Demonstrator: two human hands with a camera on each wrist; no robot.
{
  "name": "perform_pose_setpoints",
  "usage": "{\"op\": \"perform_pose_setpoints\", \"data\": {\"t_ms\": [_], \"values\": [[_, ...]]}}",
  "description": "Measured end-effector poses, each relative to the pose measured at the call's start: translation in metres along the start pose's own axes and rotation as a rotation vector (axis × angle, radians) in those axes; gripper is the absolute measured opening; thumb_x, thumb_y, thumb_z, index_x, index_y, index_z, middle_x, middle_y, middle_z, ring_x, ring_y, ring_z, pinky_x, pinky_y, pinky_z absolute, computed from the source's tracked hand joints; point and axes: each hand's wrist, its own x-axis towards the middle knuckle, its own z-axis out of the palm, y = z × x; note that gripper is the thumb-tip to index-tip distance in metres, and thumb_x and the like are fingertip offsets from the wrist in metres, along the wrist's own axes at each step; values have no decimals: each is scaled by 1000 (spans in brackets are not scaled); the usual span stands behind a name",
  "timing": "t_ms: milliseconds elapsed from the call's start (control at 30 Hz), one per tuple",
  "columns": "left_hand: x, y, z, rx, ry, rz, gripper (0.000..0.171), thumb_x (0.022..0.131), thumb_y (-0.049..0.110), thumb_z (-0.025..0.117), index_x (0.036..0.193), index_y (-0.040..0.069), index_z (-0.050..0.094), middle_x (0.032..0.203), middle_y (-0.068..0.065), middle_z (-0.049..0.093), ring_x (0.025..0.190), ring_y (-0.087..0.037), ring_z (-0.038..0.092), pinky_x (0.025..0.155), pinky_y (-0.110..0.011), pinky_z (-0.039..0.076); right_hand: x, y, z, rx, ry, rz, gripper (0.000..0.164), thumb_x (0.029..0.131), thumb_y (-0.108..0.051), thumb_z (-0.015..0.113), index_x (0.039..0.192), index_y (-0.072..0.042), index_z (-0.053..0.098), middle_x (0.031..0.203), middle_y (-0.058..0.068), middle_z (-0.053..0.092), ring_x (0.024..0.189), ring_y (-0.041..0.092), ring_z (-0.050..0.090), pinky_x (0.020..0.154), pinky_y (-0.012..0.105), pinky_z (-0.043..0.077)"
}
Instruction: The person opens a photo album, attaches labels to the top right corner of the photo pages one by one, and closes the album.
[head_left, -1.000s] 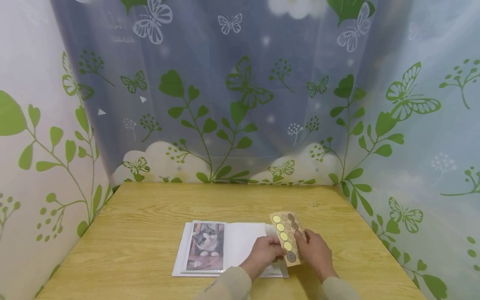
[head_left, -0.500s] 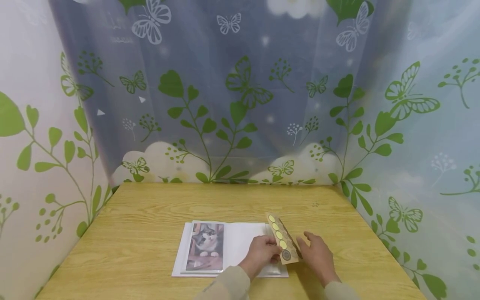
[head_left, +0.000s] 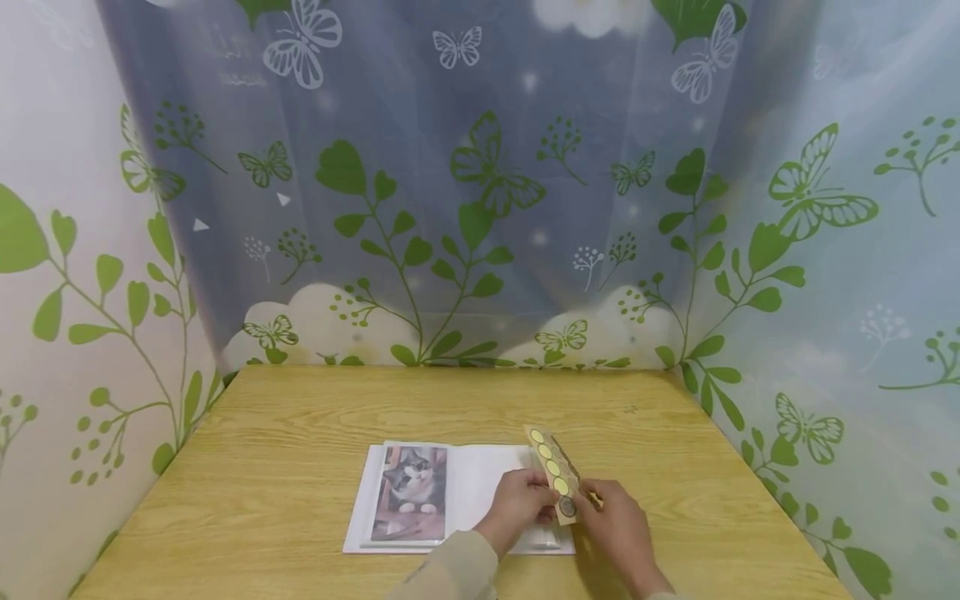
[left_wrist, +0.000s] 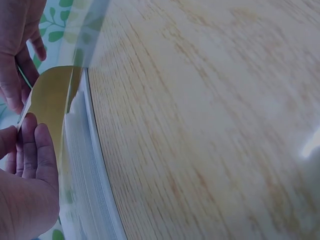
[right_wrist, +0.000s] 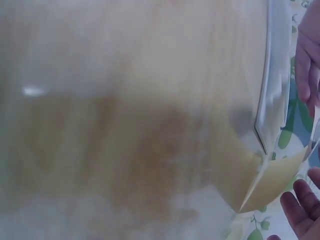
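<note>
My left hand [head_left: 517, 504] pinches a tan sheet of round stickers [head_left: 551, 473] near its lower left edge, thumb in front. The sheet stands tilted and bowed, showing a row of yellow circles and one dark circle at the bottom. My right hand [head_left: 617, 521] has its thumb and curled index finger at the lower right edge of the sheet. In the left wrist view, both hands meet at the edge of the curved sheet [left_wrist: 52, 97]. Under the left hand lies an open photo album [head_left: 476, 475], with a cat photo [head_left: 411, 493] in its left page.
The album lies on a wood-grain table [head_left: 285, 417]. Behind and on both sides hangs a curtain [head_left: 420, 250] printed with green leaves and butterflies.
The sheet has turned more edge-on and shifted left with my left hand. The right hand let go of its face, drew back a little, then came in to its lower right edge.
</note>
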Motion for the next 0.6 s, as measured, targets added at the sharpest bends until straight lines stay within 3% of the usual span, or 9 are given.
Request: {"op": "perform_pose_setpoints", "data": {"t_ms": [300, 600], "values": [[2, -2, 0, -3, 7, -4, 9, 83, -9, 66, 92, -7, 65, 70, -8, 68, 56, -11, 60, 58, -31, 58, -10, -6, 11, -74, 106, -88, 15, 85, -22, 77, 96, -12, 77, 96, 6, 70, 93, 29, 68, 81, 50, 53], [1, 1, 3, -10, 15, 8, 8, 83, -9, 66, 92, -10, 65, 75, -12, 71, 59, -11, 64, 57, -29, 58, -13, -12, 14, -205, 151, -161, 18, 80, -29, 81, 92, -16, 78, 80, -3, 69, 74, 20, 65, 71, 46, 49]]}}
